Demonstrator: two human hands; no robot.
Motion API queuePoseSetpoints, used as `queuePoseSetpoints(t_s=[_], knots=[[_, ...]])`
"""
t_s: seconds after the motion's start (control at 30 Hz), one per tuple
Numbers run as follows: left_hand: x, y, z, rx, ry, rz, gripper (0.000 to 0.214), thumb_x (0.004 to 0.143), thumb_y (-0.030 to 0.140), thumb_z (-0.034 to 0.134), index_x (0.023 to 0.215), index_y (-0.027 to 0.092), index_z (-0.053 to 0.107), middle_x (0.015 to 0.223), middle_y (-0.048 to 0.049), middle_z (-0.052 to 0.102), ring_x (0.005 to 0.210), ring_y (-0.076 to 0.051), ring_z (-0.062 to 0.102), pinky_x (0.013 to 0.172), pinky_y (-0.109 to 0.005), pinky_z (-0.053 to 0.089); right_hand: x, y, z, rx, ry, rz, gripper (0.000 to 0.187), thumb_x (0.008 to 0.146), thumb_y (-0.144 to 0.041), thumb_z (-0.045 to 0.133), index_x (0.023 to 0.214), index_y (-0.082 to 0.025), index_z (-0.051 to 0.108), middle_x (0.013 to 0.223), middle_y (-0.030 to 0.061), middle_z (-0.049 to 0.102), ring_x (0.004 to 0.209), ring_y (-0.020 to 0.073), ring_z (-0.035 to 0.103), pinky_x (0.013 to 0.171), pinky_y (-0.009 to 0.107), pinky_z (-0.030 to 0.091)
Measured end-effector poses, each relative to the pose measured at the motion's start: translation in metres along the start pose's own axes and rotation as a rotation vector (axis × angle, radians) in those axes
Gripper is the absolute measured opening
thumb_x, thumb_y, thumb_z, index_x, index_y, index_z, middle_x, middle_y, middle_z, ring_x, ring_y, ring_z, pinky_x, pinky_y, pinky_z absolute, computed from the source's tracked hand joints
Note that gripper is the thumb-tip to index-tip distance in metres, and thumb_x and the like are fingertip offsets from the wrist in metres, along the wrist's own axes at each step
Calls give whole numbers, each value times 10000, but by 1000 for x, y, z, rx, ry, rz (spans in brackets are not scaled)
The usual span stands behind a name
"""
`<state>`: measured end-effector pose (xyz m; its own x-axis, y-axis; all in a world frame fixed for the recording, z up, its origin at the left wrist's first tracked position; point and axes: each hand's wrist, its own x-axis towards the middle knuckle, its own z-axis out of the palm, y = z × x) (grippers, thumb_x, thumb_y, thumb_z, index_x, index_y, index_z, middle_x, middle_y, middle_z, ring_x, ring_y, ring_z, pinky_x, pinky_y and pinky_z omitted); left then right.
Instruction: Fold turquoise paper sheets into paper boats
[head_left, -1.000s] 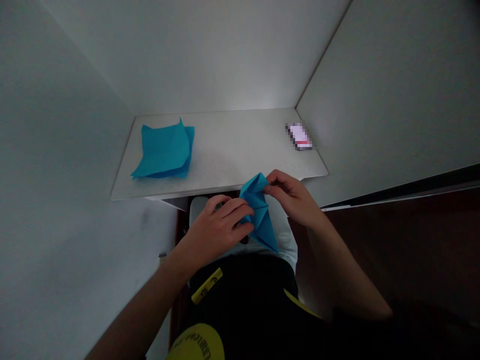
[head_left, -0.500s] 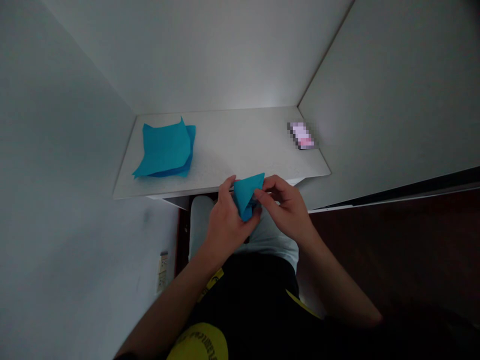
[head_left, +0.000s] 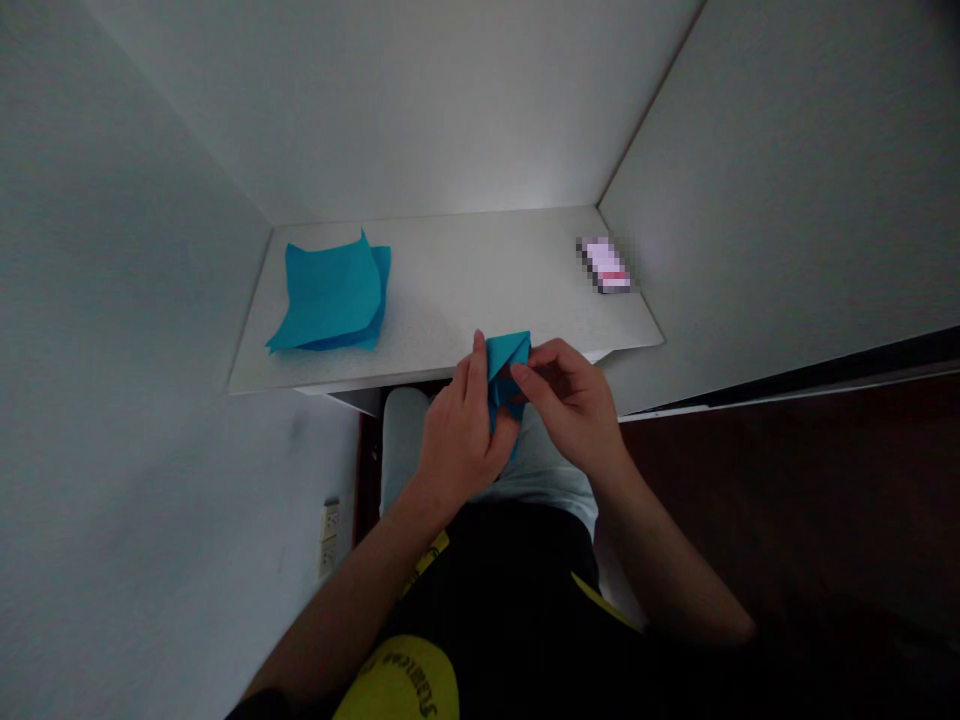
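A small piece of folded blue paper [head_left: 507, 352] is held between both hands, just past the front edge of the white desk and above my lap. My left hand [head_left: 466, 425] grips it from the left, thumb below and fingers along its side. From the right, my right hand [head_left: 574, 400] pinches the paper's edge between thumb and fingers. A diagonal fold runs across its upper part, and the lower part is partly covered by my left thumb.
On the left of the white desk [head_left: 465, 290] lies a loose stack of blue paper sheets [head_left: 334, 295] with curled corners. A phone [head_left: 606, 265], blurred out, lies at the right. White walls enclose the desk. A wall socket [head_left: 328, 538] is at lower left.
The folded paper has turned and shifted slightly up and right, now showing a diagonal fold. My left fingers have moved up along its side. My right hand keeps its pinch.
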<state>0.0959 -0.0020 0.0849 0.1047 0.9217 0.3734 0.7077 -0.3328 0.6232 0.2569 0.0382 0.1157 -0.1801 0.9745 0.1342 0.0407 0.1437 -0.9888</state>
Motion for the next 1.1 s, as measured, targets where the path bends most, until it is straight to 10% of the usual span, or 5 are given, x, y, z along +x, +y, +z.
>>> queuePoseSetpoints(t_s=[0.4, 0.8, 1.1], knots=[[1, -8, -5, -273, 78, -104, 491, 1157, 348, 535, 1637, 246, 561, 1530, -135, 724, 1366, -283, 714, 1154, -468, 573, 0, 13, -8, 181, 20, 76, 358, 941, -594, 823, 948, -280, 651, 915, 6, 666, 869, 188, 674, 677, 321, 689], [9, -15, -20, -75, -13, -71, 589, 1097, 218, 535, 1684, 259, 544, 1262, -105, 719, 1134, -257, 666, 1048, -450, 557, -1, 12, -14, 437, 1, 173, 234, 863, -368, 822, 849, -269, 611, 844, -25, 672, 839, 186, 707, 611, 321, 706], [15, -20, -25, -404, -213, -318, 425, 1077, 340, 604, 1470, 195, 674, 1393, -114, 786, 1266, -297, 738, 1149, -477, 559, 10, 18, -39, 659, -190, 221, 231, 854, -353, 752, 738, -252, 580, 724, -43, 518, 659, 155, 642, 599, 331, 683]])
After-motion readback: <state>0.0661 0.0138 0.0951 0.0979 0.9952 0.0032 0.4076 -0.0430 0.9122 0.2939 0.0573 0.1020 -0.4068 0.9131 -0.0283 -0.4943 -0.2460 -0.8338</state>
